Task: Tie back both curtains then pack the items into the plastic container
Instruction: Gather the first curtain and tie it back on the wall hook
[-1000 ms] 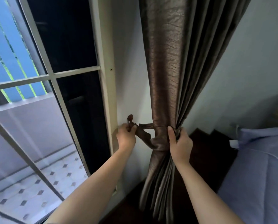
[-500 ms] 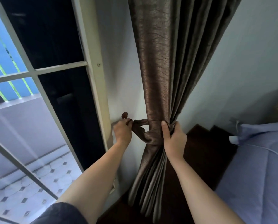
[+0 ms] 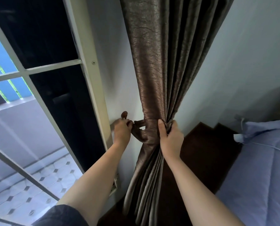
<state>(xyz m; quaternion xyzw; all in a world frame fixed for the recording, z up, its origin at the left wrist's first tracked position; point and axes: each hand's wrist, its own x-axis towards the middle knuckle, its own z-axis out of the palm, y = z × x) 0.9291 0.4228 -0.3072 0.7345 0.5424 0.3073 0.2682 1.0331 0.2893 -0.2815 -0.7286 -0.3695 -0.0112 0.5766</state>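
Room: pale wall (image 3: 113,82) beside window frame (image 3: 87,88).
Left hand (image 3: 122,133): pinches tieback (image 3: 140,133) end, hook (image 3: 124,114) just above.
Right hand (image 3: 170,139): clamps gathered curtain (image 3: 158,79), right of left hand.

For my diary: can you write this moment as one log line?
step: tying back curtain | left hand: holds tieback end by hook | right hand: grips gathered curtain
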